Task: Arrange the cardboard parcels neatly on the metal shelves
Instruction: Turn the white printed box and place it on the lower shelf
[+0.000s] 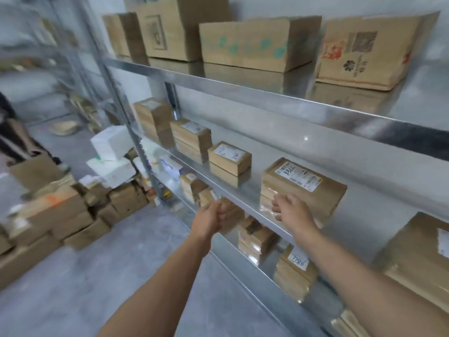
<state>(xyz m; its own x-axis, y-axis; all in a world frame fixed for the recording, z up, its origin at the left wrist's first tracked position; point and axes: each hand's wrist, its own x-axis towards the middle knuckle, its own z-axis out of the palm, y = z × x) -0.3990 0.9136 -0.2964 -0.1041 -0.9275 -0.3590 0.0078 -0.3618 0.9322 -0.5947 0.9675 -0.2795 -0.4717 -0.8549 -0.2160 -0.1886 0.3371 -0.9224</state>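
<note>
1. The metal shelves (267, 99) show three levels, one over the other.
2. On the top level, big brown boxes stand in a row. One has green marks (257, 42) and one has red marks (364, 52). Their tops look open, but what is inside them is hidden.
3. The middle level holds small cardboard parcels in stacks, set in a row. The tall stack (153, 120) is far to the left, a lower stack (190, 139) is just beside it, and a stack of two (229, 162) comes next. The top ones have white labels.
4. The near stack (303, 188) sits close to the front edge of the middle level. Its top parcel has a white label with numbers written by hand.
5. The right hand (291, 211) has its fingers spread apart and touches the front of the near stack.
6. The left hand (212, 216) is in front of the shelf edge with its fingers curled. It is blurry, so it is not clear if it holds anything.
7. A big parcel (418, 259) lies at the far right of the same level.
8. The lower level holds more small parcels, and one has a written label (297, 260).
9. On the floor to the left is a pile of brown boxes (48, 222), with white boxes (111, 142) behind it.
</note>
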